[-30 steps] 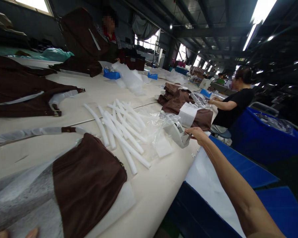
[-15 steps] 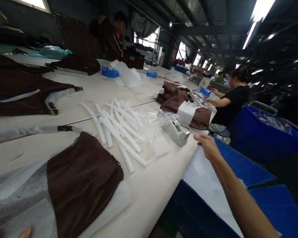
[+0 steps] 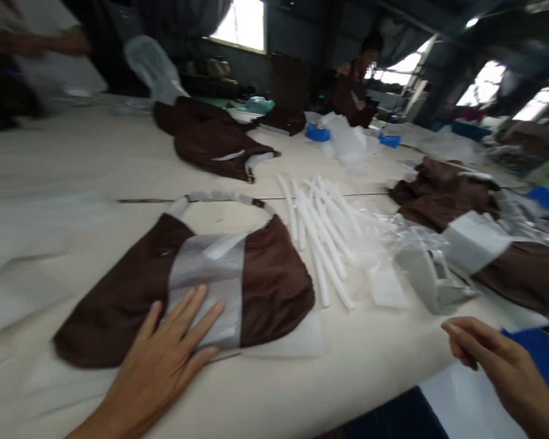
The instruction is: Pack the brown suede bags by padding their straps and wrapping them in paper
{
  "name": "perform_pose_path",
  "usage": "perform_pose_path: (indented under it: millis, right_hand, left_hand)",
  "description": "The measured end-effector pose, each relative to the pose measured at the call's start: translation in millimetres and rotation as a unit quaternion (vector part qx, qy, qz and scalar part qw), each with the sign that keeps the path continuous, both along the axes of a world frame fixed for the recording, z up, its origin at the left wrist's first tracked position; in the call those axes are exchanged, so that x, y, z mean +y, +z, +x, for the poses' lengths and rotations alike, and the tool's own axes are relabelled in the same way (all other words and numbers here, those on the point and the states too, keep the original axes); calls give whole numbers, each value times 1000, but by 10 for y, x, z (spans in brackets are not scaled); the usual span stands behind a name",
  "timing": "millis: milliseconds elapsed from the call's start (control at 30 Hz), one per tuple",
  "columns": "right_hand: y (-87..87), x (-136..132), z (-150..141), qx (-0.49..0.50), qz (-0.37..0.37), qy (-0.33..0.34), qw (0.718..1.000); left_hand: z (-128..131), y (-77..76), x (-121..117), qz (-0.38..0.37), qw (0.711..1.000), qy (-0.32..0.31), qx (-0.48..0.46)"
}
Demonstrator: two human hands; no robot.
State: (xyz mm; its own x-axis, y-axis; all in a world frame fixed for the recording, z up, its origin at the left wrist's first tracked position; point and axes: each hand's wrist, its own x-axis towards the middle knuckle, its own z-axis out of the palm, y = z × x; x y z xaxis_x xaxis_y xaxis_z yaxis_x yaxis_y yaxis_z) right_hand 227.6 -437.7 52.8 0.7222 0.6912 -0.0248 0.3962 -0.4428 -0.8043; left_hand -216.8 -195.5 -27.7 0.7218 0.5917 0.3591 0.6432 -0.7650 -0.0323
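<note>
My left hand (image 3: pixel 165 350) lay open, fingers spread flat upon the brown bag (image 3: pixel 277 283) on the table (image 3: pixel 256 390). Further right, near the tape dispenser (image 3: pixel 427 277), my right hand's (image 3: pixel 496 356) fingers were curled; whether they pinched anything, I could not tell.

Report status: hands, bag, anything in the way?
Left hand flat on white sheet across brown bag. Right hand near tape dispenser, grip unclear. White tubes beside bag, not on it.

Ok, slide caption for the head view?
Left hand flat on soft brown white-banded bag; right hand near grey tape dispenser.
</note>
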Motion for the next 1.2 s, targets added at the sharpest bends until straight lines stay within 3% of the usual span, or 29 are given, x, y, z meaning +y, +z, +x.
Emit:
perform_pose_path:
  millis: [67, 167, 267, 367, 467, 567, 667, 767, 867, 1033, 1133, 1200]
  right_hand:
    - [197, 192, -207, -7, -54, 197, 979]
    - [475, 636, -685, 32, -129, 424, 896]
    - [642, 1177, -1204, 68, -165, 562, 808]
    - [677, 1770, -1600, 40, -145, 679, 719]
    - [640, 2331, -1893, -114, -140, 740, 648]
    - [595, 2762, -2128, -307, -168, 726, 591]
    - [562, 3010, -2297, -407, -207, 708, 539]
    - [531, 3087, -2401, -448, -238, 703, 499]
    - [480, 3050, -2478, -486, -241, 683, 489]
    - [405, 2997, -2575, -519, -218, 648, 513]
    - [447, 3110, -2466, -534, -209, 600, 558]
    - [495, 3187, -2274, -543, -207, 528, 619]
  left_hand:
    - [-38, 9, -40, 46, 998, -23, 24]
    - [-28, 26, -55, 56, 997, -18, 44]
    - [-11, 37, -80, 52, 998, -13, 39]
    - [-13, 29, -102, 53, 998, -14, 23]
    - [-20, 13, -106, 54, 998, -14, 18]
    - [-21, -1, -104, 49, 999, -12, 17]
    - [-20, -14, -103, 45, 999, -16, 10]
    - [-19, -24, -102, 33, 999, -15, 0]
    - [-11, -24, -103, 22, 1000, -12, -16]
    - [7, 9, -122, 16, 999, -10, -38]
    - [9, 30, -126, 14, 999, -6, -30]
    - [6, 28, -115, 14, 1000, 0, -21]
